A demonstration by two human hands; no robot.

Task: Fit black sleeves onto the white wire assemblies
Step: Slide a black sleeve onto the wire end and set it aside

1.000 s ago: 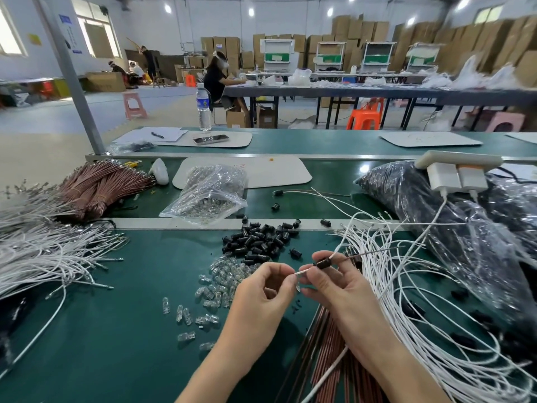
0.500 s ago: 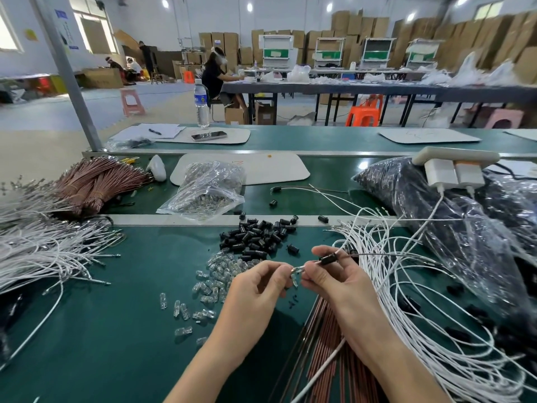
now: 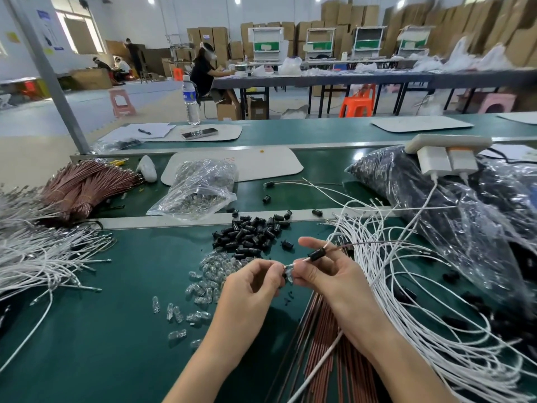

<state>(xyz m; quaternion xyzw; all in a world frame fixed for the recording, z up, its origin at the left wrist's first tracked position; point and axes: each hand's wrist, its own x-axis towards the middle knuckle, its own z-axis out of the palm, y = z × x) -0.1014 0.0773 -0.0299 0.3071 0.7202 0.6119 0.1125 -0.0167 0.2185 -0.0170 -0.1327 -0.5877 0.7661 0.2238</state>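
The right grip [image 3: 328, 274] is closed on a white wire [image 3: 300, 260], with thumb and fingers pinching it just behind its metal tip. A black sleeve [image 3: 316, 253] is threaded on that wire and sits between the thumb and forefinger. The left grip [image 3: 252, 283] has its fingers curled and pinches the same wire at the tip. A small clear bulb [image 3: 289, 277] shows just below, between the two hands; who holds it I cannot tell.

Both hands hover above the green counter [image 3: 101, 330]. Just beyond them lies a heap of loose black sleeves [image 3: 250, 234], and a scatter of clear bulbs [image 3: 213, 270] lies beside it, nearer the left hand. Copper-brown wires [image 3: 328, 362] run under the right wrist. A tangle of white wires [image 3: 406, 286] loops to the right, and another sheaf [image 3: 37, 257] lies to the left.

Farther back are a clear plastic bag [image 3: 197, 190], a bundle of brown wires [image 3: 84, 184], and a dark bag [image 3: 436, 216] with a white power strip [image 3: 447, 144] on it.
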